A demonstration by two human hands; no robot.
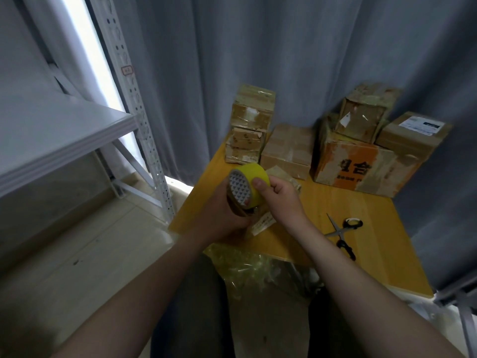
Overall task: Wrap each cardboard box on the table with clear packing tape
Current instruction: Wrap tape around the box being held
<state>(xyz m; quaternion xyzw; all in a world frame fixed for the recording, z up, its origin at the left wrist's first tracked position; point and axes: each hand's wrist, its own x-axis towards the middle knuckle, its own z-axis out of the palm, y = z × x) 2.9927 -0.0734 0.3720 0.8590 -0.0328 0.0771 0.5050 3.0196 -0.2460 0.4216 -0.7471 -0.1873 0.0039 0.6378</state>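
Two hands busy, head view: right hand pinches tape roll by its rim, left hand curls round a brown item beneath it – can't tell what. Cardboard boxes sit stacked at the far edge of the table. Probably light, soft-cornered – grip flat faces, not corners.

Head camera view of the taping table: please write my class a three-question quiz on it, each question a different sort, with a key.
1. True or false: the scissors lie on the table, in neither hand.
2. The tape roll that the right hand grips is: A red, B yellow, C blue.
3. Fill in: a smaller box sits on the big box printed in ___.
Key: 1 true; 2 B; 3 orange.
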